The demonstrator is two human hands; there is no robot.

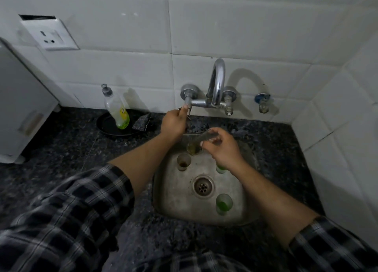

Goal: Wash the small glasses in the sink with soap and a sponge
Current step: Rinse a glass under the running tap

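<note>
My left hand (173,122) pinches the left tap handle (187,106) of the chrome faucet (216,83). My right hand (221,147) grips a small glass (197,143) tilted over the back of the steel sink (176,192); the glass holds some yellowish liquid. Three more small glasses stand in the sink: a brownish one (183,161) at the left, a green one (224,203) at the front right, and another green one (219,168) half hidden under my right wrist. A soap bottle (117,108) and a dark sponge (141,122) sit on a black plate (108,126).
The drain (203,186) lies in the sink's middle. Dark speckled granite counter (71,149) surrounds the sink. A white appliance (18,108) stands at the far left, a wall socket (50,36) above it. A small blue valve (262,100) sticks out of the tiled wall at right.
</note>
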